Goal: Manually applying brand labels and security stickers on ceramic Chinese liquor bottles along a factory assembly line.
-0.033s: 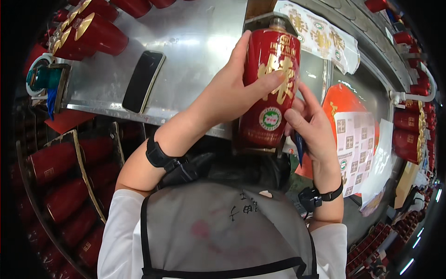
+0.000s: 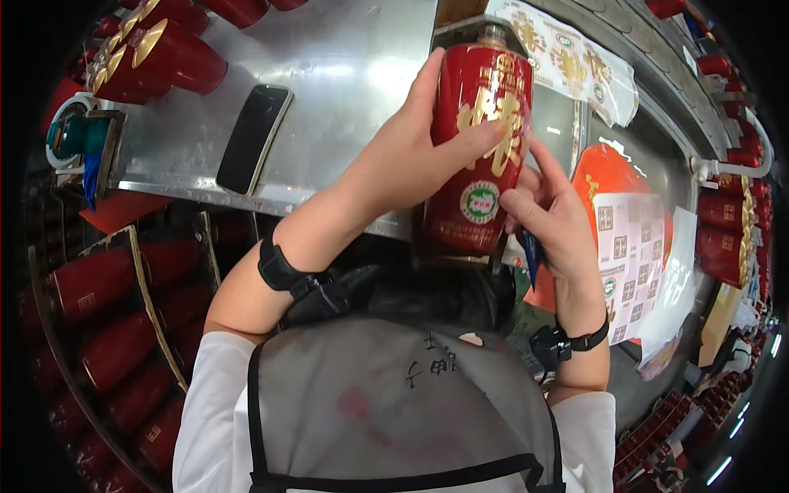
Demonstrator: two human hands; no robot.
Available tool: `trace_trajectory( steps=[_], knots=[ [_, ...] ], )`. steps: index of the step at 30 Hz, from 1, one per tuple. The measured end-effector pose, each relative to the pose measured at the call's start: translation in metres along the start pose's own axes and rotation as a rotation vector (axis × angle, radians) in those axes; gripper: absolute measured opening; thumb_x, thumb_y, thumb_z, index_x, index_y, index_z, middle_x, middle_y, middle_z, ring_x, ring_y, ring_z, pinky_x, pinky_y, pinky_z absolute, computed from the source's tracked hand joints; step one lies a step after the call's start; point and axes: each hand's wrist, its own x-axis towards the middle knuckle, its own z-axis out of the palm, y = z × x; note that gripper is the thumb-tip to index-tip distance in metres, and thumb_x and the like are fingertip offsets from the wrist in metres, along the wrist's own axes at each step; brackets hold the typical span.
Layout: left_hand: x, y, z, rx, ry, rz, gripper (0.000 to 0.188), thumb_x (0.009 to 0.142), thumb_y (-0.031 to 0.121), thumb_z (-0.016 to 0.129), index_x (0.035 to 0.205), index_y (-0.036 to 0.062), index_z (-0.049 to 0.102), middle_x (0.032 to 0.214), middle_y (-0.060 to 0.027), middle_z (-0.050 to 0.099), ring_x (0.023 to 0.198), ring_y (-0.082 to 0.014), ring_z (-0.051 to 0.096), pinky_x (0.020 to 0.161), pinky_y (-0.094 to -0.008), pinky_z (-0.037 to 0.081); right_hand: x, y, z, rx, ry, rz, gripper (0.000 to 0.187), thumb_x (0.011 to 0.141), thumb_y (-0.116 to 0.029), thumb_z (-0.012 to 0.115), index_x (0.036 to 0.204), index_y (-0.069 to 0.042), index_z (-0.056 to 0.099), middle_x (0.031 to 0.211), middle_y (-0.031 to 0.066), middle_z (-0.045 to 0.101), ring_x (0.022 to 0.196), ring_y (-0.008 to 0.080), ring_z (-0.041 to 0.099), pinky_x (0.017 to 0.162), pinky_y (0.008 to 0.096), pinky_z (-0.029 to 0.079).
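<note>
A red bottle [image 2: 477, 74] with gold lettering, a round green-and-white emblem and a short clear neck stands out at the upper middle, tilted slightly. My left hand [image 2: 403, 156] is wrapped round its left side, the thumb lying across the gold lettering. At the bottle's lower right edge are the curled fingers and thumb of my right hand [image 2: 559, 222], the thumb touching near the emblem. A thin dark blue pointed object [image 2: 529, 259] sticks out below the right palm; its upper part is hidden in the hand. Black bands circle both wrists.
A phone [image 2: 255, 140] lies on the metal table [image 2: 345, 74] to the left. Several red containers with gold rims [image 2: 177, 57] stand at the far left. Sticker sheets [image 2: 629, 255] lie right of my right hand, another sheet [image 2: 575, 62] beyond the bottle. Racked red bottles [image 2: 119, 349] fill the lower left.
The bottle and the table things sit very slightly higher in the picture. Both hands keep the same hold.
</note>
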Motion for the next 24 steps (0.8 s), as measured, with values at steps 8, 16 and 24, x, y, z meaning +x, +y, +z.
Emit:
trace_trajectory(
  steps=[8, 16, 24],
  knots=[
    [-0.006, 0.003, 0.007, -0.059, -0.009, 0.092, 0.077, 0.091, 0.024, 0.070, 0.146, -0.0007, 0.022, 0.125, -0.0151, 0.058, 0.111, -0.0196, 0.060, 0.092, -0.0333, 0.052, -0.003, -0.001, 0.006, -0.022, 0.000, -0.003, 0.081, 0.084, -0.008, 0.074, 0.150, 0.000, 0.027, 0.114, 0.0120, 0.065, 0.093, 0.0113, 0.061, 0.069, 0.0237, 0.047],
    [-0.010, 0.007, 0.007, -0.018, -0.002, 0.061, 0.087, 0.088, 0.027, 0.073, 0.147, -0.0032, 0.017, 0.125, -0.0166, 0.058, 0.111, -0.0210, 0.060, 0.093, -0.0334, 0.051, -0.001, -0.004, 0.002, -0.062, 0.027, -0.040, 0.074, 0.088, -0.015, 0.072, 0.148, 0.000, 0.033, 0.108, 0.0096, 0.066, 0.083, 0.0092, 0.060, 0.068, 0.0225, 0.047],
    [-0.033, -0.011, 0.008, 0.426, 0.017, 0.158, 0.126, 0.071, 0.038, 0.085, 0.150, -0.0078, -0.002, 0.145, -0.0304, 0.029, 0.135, -0.0376, 0.036, 0.111, -0.0423, 0.034, 0.022, -0.062, -0.037, -0.242, 0.276, -0.360, 0.037, 0.090, -0.016, 0.068, 0.122, 0.001, 0.060, 0.103, 0.0047, 0.066, 0.094, 0.0116, 0.063, 0.083, 0.0239, 0.050]
  ],
)
